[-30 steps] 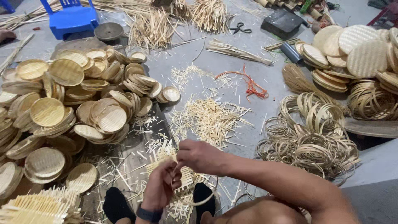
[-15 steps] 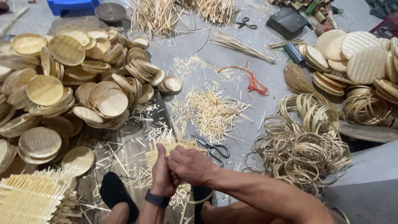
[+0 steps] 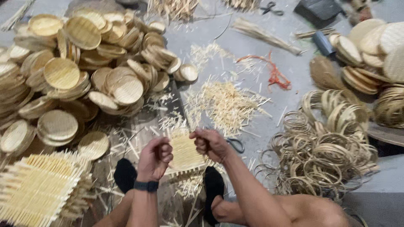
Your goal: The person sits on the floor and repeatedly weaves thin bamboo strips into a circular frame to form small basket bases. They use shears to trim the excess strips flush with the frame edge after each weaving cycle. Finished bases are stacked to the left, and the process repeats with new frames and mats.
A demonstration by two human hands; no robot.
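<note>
Woven mat (image 3: 185, 152) sits between both fists, just above the knees — left hand (image 3: 155, 158) curled tight on its left edge, right hand (image 3: 209, 144) clenched on the top right corner. Scissors (image 3: 236, 145) lie just beside, round trays (image 3: 84, 80) piled left, rings (image 3: 324, 151) heaped right.

soft, even light falls from above on the grey floor (image 3: 290, 71), with no glare. shadows are faint, darkest under the heap of round woven trays (image 3: 84, 71) and beneath the legs. the whole picture is slightly smeared by motion blur; the far edge and corners are the least sharp, and fine strands merge together.
</note>
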